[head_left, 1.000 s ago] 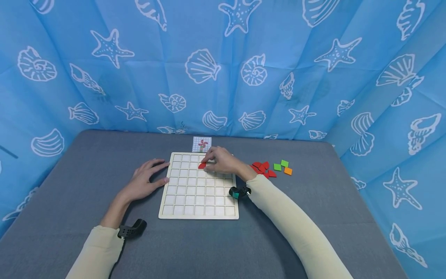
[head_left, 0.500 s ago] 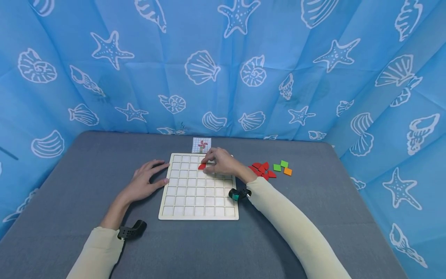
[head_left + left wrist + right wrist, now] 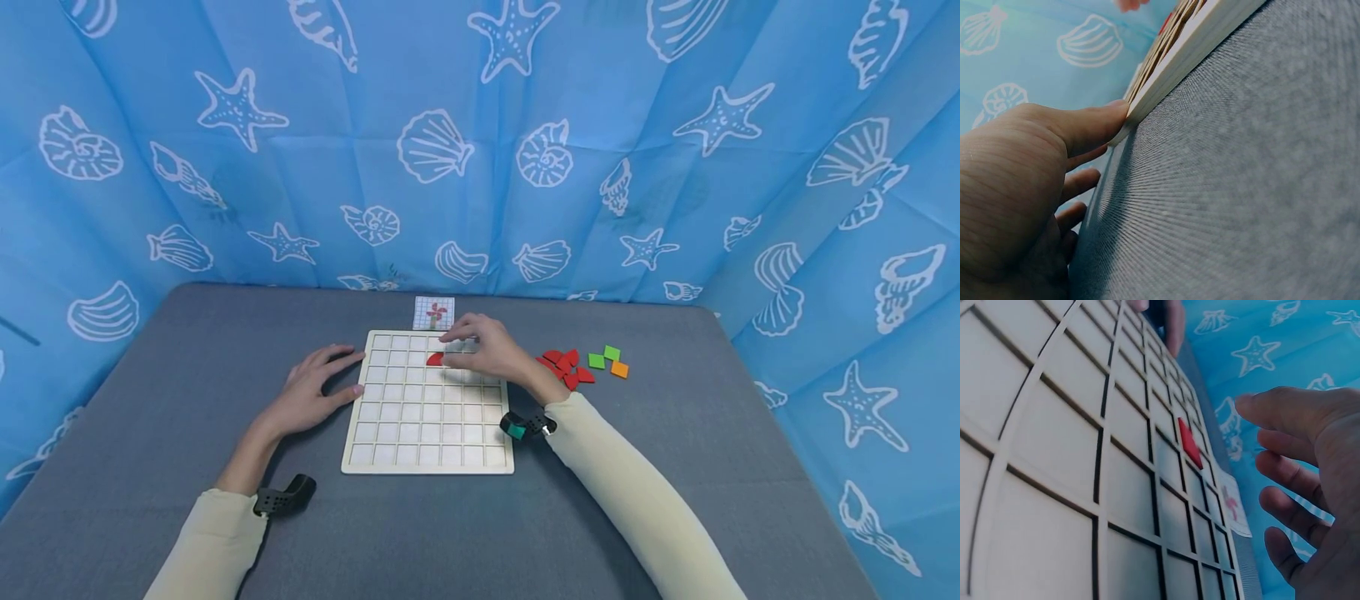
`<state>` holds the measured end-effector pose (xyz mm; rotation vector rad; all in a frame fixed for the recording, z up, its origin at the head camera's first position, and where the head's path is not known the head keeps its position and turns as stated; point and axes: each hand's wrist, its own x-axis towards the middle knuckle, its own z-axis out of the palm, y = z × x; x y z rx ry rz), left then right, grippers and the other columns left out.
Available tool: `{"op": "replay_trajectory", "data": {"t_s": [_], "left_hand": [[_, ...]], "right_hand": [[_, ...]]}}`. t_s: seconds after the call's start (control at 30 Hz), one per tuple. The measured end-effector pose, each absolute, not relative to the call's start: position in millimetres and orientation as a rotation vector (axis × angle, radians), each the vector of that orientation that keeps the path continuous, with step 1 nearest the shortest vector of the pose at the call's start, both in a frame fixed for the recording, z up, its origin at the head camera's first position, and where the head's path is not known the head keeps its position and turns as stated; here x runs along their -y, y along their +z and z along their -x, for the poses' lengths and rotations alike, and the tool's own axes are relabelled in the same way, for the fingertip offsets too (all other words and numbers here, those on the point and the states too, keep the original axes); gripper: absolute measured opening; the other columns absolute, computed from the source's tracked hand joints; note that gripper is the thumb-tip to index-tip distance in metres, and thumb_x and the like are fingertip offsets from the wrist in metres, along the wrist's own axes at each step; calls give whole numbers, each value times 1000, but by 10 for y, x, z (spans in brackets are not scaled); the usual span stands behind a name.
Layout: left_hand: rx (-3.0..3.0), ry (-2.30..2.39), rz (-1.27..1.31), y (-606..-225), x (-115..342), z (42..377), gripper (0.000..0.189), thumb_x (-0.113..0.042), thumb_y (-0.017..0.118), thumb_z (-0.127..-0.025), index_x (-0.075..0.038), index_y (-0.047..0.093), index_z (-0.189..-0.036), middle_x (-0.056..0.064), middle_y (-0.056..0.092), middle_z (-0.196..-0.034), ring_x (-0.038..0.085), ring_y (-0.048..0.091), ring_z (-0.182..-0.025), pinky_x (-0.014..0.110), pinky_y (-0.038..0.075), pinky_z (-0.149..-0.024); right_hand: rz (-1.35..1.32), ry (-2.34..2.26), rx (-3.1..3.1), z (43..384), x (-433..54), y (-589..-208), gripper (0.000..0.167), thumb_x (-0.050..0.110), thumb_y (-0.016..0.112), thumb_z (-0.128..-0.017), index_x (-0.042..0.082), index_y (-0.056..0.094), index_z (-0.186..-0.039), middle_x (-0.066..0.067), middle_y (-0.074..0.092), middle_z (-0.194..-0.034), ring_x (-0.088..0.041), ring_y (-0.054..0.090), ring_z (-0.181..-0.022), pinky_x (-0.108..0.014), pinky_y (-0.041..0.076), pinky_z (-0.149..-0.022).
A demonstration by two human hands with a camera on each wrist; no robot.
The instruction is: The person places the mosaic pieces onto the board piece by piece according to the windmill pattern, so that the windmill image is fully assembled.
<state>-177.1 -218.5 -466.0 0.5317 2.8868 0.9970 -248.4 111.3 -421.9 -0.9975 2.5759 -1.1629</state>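
Board [image 3: 408, 433], one, lower centre of frame, left edge touched by relaxed left hand [image 3: 315, 388], nothing gripped | one red piece [image 3: 434, 359] seen lying near its top, not held by right hand [image 3: 491, 348], fingers loose | right of centre: red pile [image 3: 564, 365] (can't be counted cleanly tbh), two green tiles [image 3: 596, 361], one orange tile [image 3: 620, 369]

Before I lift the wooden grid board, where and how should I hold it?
Probably pinch the wooden grid board by its left and right rims, coming from both sides: it lies flat, its thick edge exposed, and the red tile on it should stay level.
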Motion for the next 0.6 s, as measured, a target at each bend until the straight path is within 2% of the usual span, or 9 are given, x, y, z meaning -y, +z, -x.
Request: {"op": "replay_trajectory", "data": {"t_s": [0.13,0.27,0.47,0.6], "left_hand": [[-2890,991,-537,-4670,2193,1781,62,-37,65,-100,-8,49,-152,22,36,-156,47,17,-149,72,11,-109],[-2894,979,-537,-4675,2190,1780,62,-38,65,-100,-9,48,-152,22,35,-157,47,17,-149,72,12,-109],[-2892,987,-535,-4669,2179,1769,62,-39,65,-100,-9,49,-152,22,36,-156,48,17,-148,73,12,-108],[-2894,984,-536,-4674,2181,1769,62,-38,65,-100,-8,49,-152,22,36,-156,48,17,-148,73,12,-108]], "right_hand": [[951,-1204,-2584,2430,-1164,-4188,35,21,78,-92,5,74,-122,-6,62,-117,-28,54,-111,-46,47,-86],[939,-1238,-2590,2385,-1238,-4179,35,22,76,-93,6,73,-124,-7,63,-117,-27,56,-111,-48,47,-91],[973,-1294,-2620,2306,-1390,-4185,35,22,77,-92,4,73,-122,-12,64,-115,-32,58,-106,-51,46,-89],[949,-1327,-2660,2245,-1513,-4187,34,20,79,-90,2,74,-119,-11,65,-113,-36,58,-106,-55,46,-87]]}}
